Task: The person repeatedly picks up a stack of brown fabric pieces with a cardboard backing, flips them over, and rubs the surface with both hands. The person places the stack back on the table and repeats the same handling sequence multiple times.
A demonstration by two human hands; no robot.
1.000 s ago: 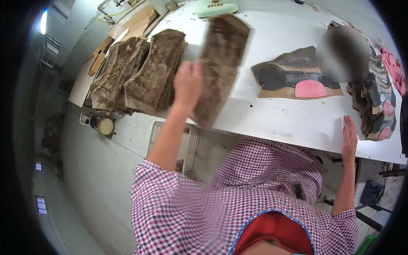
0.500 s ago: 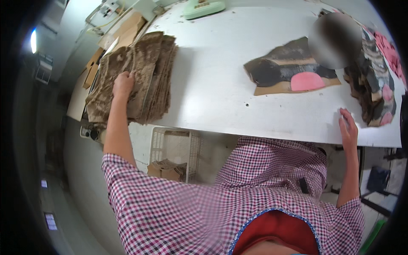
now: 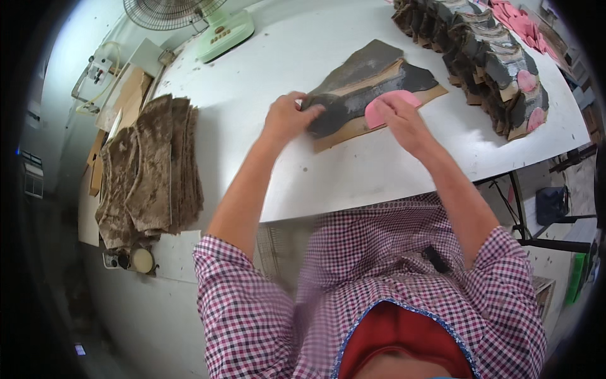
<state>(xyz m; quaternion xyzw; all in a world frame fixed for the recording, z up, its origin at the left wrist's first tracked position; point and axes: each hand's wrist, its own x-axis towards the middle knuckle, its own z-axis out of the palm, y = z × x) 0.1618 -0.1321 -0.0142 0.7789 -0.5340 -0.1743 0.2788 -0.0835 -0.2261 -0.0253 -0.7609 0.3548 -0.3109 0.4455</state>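
Observation:
A flat dark grey and tan cut piece (image 3: 363, 95) with layered strips lies on the white table in front of me. My left hand (image 3: 289, 117) is closed around its left end, the thumb on top of the dark material. A pink half-round patch (image 3: 404, 98) lies over the piece's right part, near the tan lower edge. The fingers of my right hand (image 3: 406, 126) are closed on the patch from its near side, covering part of it. What the fingertips do underneath is hidden.
On the left stands a stack of brown furry pieces (image 3: 151, 164) at the table edge. Overlapping dark pieces with pink patches (image 3: 492, 69) run along the right, with pink material (image 3: 521, 25) beyond. A green-based fan (image 3: 227, 38) stands at the back. The white table (image 3: 252, 183) has a near edge.
My left hand has left the brown stack and moved right onto the cut piece. My right hand has come from the table edge to the pink patch. The view has shifted.

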